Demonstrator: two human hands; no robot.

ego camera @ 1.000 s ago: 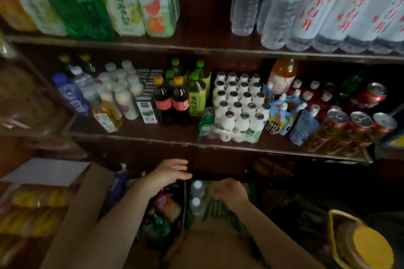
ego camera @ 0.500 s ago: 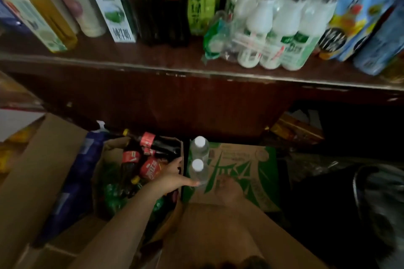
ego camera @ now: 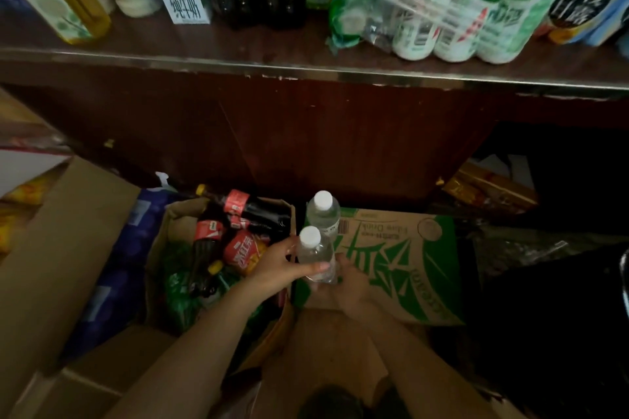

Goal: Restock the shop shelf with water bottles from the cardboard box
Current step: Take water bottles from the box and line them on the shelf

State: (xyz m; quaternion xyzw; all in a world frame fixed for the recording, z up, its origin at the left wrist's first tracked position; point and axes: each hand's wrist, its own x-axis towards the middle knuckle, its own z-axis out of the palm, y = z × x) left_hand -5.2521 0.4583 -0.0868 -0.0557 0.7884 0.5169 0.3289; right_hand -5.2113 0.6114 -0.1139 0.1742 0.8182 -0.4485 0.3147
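A: Where was the near water bottle (ego camera: 315, 257)?

B: At the left edge of the green-printed cardboard box (ego camera: 391, 262), poking out. Left hand (ego camera: 282, 269) wrapped around it; right hand (ego camera: 347, 282) clutched its lower part. Second water bottle (ego camera: 323, 214) stood just behind, untouched. Shelf (ego camera: 306, 61) sat above.

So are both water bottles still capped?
Yes, the near water bottle in the left hand and the far water bottle both show white caps.
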